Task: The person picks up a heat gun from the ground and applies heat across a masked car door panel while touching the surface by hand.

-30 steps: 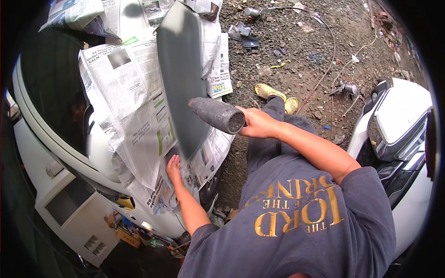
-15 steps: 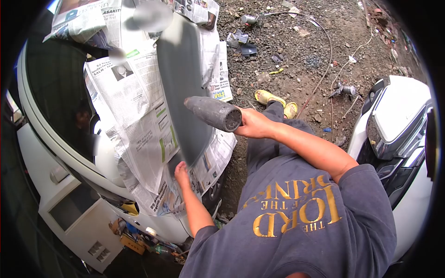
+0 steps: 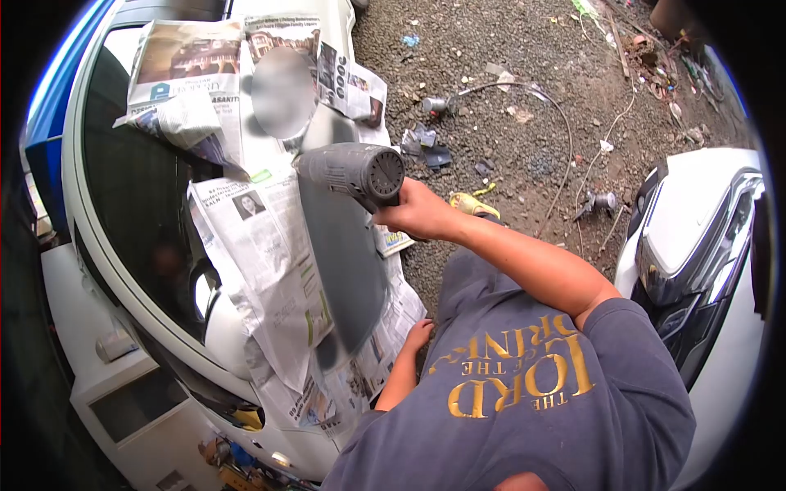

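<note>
My right hand [image 3: 416, 211] grips the handle of a dark grey heat gun [image 3: 378, 176]. Its nozzle points left, held above the smooth grey patch of a car body panel [image 3: 342, 262]. Around that patch, newspaper sheets [image 3: 262, 245] cover the white car's surface. Low beside my body, my left hand [image 3: 420, 333] is close to the newspaper's right edge, apart from the grey patch. Nothing shows in it, but its fingers are mostly hidden from view.
A dark car window [image 3: 147, 196] and a side mirror [image 3: 227, 331] lie to the left. Another white vehicle [image 3: 696, 221] stands at the right. On the gravel are a hose [image 3: 567, 123], a metal cup-like part [image 3: 602, 200] and scraps. Assorted items [image 3: 233, 462] sit at lower left.
My left hand has left the lower end of the grey patch and moved right, toward my body. The heat gun has shifted up in view and turned slightly. The camera view has shifted too.
</note>
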The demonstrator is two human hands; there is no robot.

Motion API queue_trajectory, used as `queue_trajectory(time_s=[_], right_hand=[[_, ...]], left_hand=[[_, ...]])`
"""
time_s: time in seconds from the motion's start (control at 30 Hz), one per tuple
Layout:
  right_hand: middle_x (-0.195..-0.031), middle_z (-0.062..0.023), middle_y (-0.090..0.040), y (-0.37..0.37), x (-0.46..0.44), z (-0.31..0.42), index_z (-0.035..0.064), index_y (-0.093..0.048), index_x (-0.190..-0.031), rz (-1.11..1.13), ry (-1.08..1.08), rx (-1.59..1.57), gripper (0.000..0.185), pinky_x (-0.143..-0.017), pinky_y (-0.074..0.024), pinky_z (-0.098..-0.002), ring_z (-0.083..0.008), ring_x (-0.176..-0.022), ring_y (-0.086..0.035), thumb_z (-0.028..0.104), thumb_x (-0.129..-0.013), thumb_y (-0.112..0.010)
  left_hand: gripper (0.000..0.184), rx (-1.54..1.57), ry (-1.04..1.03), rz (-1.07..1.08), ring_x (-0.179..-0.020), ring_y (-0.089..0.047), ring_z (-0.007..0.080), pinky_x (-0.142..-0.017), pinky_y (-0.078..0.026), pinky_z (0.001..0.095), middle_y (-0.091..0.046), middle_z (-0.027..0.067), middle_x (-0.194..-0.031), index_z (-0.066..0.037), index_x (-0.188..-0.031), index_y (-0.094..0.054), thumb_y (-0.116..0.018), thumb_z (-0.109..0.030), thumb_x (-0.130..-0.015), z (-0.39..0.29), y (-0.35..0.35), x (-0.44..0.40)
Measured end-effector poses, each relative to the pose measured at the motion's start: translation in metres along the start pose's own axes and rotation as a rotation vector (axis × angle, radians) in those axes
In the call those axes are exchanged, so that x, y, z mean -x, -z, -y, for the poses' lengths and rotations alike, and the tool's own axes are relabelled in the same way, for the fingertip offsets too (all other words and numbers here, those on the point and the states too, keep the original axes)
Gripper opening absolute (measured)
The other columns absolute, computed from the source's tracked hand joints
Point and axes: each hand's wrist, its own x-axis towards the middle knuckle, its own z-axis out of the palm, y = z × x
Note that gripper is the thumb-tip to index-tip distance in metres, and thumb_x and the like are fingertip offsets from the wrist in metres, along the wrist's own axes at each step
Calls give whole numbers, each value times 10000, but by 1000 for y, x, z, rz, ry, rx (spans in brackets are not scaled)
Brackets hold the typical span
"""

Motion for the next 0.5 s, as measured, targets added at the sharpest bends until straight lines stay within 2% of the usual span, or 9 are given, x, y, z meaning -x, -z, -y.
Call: queue_trajectory(time_s=[0.03,0.07,0.1,0.17,0.23,0.27,0.37,0.5], right_hand=[[-774,-36,-602,3,-11,9,12,-538,-1056,-14,1,17,325,-558,-480,-296,-113,-630,-590,101,-792,-705],[-854,6,-599,7,-20,19,25,-578,-1056,-30,-85,35,288,-636,-496,-274,-83,-720,-559,84,-810,-715],[-862,8,-601,14,-39,31,28,-578,-1076,-10,-21,80,311,-646,-495,-275,-76,-745,-561,90,-807,-721],[-877,10,-609,22,-58,27,20,-587,-1081,6,-23,112,319,-667,-487,-280,-72,-769,-554,87,-802,-725],[-902,10,-620,28,-71,24,10,-604,-1067,32,78,202,298,-703,-481,-285,-73,-796,-548,72,-800,-721],[-874,-26,-647,28,-74,22,8,-590,-1106,33,123,176,349,-725,-492,-305,-94,-806,-563,82,-784,-703],[-945,-35,-666,28,-87,22,13,-588,-1144,59,128,215,369,-772,-491,-302,-95,-862,-569,70,-796,-695],[-942,-25,-664,30,-106,36,9,-599,-1139,87,65,230,343,-773,-490,-301,-90,-861,-564,60,-813,-690]], left_hand=[[423,3,-35,-16,-1174,-613,279,-1008,-455,356,-674,182,-1209,-5,-1231,-639,-595,-278,-910,-11,4,-10],[418,7,-72,-30,-1160,-620,276,-999,-461,354,-676,178,-1204,-7,-1232,-638,-592,-276,-916,-25,8,-22],[413,23,-125,-46,-1146,-628,272,-990,-466,353,-678,173,-1200,-9,-1234,-637,-589,-275,-921,-57,17,-46],[395,131,-124,-88,-1081,-653,254,-945,-486,336,-694,169,-1147,5,-1234,-632,-587,-248,-933,-85,33,-64],[394,200,-115,-127,-1046,-663,242,-922,-495,327,-701,168,-1115,14,-1236,-626,-591,-237,-934,-124,55,-72],[399,208,-109,-145,-1027,-664,230,-913,-496,323,-701,170,-1101,25,-1235,-621,-593,-230,-930,-136,64,-79],[399,130,-137,-144,-1028,-665,238,-918,-494,326,-699,170,-1114,24,-1235,-620,-593,-231,-929,-159,92,-103],[384,98,-133,-167,-1028,-666,240,-914,-496,335,-698,170,-1127,10,-1232,-627,-592,-225,-930,-159,118,-138]])
